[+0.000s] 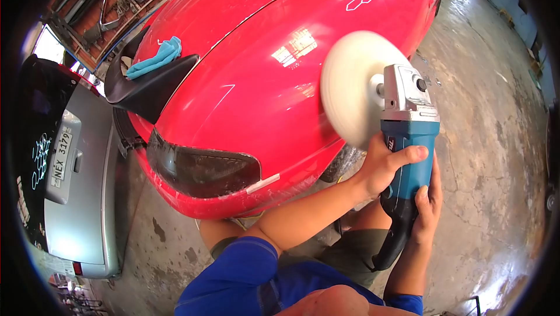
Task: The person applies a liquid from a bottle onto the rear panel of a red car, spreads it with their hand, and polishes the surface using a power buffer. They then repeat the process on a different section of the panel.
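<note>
I hold a polisher [412, 141] with a teal body, a silver head and a black rear handle. My left hand [382, 167] is wrapped round the body just below the head, thumb across the front. Lower down, my right hand [429, 214] grips the same tool near its black handle. Its round off-white pad [350, 88] stands on edge at the side of the red car [245, 106] and overlaps the fender in this view. White smears mark the paint around the dark headlight [204, 170].
A blue cloth [156, 59] lies on the black trim at the car's front. Behind it stands a silver vehicle [76, 199] with a number plate. Metal parts fill a rack [99, 12] at the upper left. Stained concrete floor [490, 141] stretches along the right.
</note>
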A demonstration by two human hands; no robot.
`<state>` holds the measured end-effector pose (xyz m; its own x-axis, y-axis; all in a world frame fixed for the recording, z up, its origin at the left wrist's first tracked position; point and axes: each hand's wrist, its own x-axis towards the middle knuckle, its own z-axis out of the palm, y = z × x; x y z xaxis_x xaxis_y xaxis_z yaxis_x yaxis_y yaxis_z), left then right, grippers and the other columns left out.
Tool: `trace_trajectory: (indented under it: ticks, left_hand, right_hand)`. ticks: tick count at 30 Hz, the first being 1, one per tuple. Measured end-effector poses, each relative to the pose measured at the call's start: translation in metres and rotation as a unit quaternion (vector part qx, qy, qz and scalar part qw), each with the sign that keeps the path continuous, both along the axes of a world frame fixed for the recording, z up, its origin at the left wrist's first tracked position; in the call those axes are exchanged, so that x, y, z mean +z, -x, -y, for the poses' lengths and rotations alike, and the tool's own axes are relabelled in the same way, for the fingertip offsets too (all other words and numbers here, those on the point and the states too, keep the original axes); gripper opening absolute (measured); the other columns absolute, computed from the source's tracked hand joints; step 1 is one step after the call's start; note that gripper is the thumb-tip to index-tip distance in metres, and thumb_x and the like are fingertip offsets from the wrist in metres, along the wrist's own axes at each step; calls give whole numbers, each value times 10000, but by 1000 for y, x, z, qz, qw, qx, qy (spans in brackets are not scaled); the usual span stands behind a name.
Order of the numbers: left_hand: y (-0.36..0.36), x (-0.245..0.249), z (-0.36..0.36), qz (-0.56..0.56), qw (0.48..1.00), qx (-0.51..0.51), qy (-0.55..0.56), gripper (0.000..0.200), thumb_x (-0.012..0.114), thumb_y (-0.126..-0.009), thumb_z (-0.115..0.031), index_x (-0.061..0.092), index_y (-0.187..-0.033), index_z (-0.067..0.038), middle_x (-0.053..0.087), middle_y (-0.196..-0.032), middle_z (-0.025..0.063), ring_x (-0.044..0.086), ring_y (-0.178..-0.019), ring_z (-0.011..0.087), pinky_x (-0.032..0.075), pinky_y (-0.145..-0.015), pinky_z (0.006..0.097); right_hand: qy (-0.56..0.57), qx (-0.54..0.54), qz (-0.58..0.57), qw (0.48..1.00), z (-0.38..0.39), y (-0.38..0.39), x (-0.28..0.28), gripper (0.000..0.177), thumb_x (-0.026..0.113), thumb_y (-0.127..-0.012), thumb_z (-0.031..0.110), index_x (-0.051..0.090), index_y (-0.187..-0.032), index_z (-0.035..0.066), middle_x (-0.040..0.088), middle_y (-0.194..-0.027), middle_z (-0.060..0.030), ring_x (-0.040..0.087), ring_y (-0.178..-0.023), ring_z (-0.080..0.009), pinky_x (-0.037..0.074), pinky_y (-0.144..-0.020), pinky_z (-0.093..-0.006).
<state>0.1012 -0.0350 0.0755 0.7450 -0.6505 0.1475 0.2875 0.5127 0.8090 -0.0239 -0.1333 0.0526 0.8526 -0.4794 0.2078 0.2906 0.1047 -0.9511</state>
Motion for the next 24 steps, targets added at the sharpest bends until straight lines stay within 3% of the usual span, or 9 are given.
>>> trace_trajectory:
  ticks: [6, 7, 10, 15, 18, 22, 24]
  left_hand:
    - [13, 20, -51, 11, 999, 12, 35, 533, 772, -924, -328, 636, -1312, 11, 699, -1135, 99, 717, -1010, 193, 616, -868, 356]
    - [16, 21, -61, 23, 999, 18, 41, 620, 758, -914, -399, 610, -1353, 12, 699, -1161, 120, 721, -1033, 217, 616, -880, 369]
    - [32, 19, -91, -22, 993, 46, 108, 659, 806, -883, -377, 601, -1375, 11, 692, -1191, 119, 714, -1054, 203, 606, -914, 357]
    - [55, 22, -136, -52, 984, 48, 164, 900, 744, -827, -508, 458, -1519, -8, 630, -1339, 194, 686, -1164, 335, 593, -1005, 477]
    - [62, 27, -141, -55, 980, 60, 183, 905, 741, -827, -511, 452, -1522, -8, 613, -1358, 197, 668, -1205, 329, 578, -1029, 473]
    - [60, 22, -135, -70, 984, 31, 162, 920, 754, -817, -520, 456, -1511, 5, 615, -1354, 199, 672, -1207, 322, 583, -1021, 461]
    - [49, 10, -123, -37, 989, -1, 145, 895, 738, -835, -543, 487, -1521, -25, 634, -1403, 163, 653, -1263, 304, 554, -1081, 469]
  right_hand:
    - [55, 51, -4, 997, -35, 7, 44, 1078, 818, -913, 507, 340, -1669, -94, 488, -1635, -244, 487, -1514, -330, 353, -1258, -430]
    - [66, 65, -6, 996, -42, 8, 53, 1076, 826, -906, 498, 348, -1665, -96, 492, -1630, -246, 491, -1509, -333, 357, -1255, -430]
    - [122, 117, -13, 985, -60, 10, 74, 1070, 852, -878, 471, 376, -1656, -87, 517, -1604, -253, 528, -1471, -337, 377, -1240, -439]
    - [289, 224, 47, 929, -79, 6, 99, 973, 872, -887, 333, 411, -1651, -52, 492, -1612, -286, 528, -1456, -391, 395, -1228, -490]
    - [300, 253, 48, 918, -84, 5, 103, 976, 882, -884, 321, 410, -1653, -51, 482, -1630, -272, 512, -1470, -393, 395, -1228, -496]
    - [284, 227, 38, 931, -77, 8, 96, 988, 878, -882, 353, 410, -1652, -52, 503, -1613, -268, 502, -1480, -391, 392, -1228, -493]
    - [258, 203, 16, 945, -69, 11, 94, 1002, 875, -876, 383, 413, -1650, -56, 515, -1600, -264, 511, -1474, -381, 392, -1225, -487]
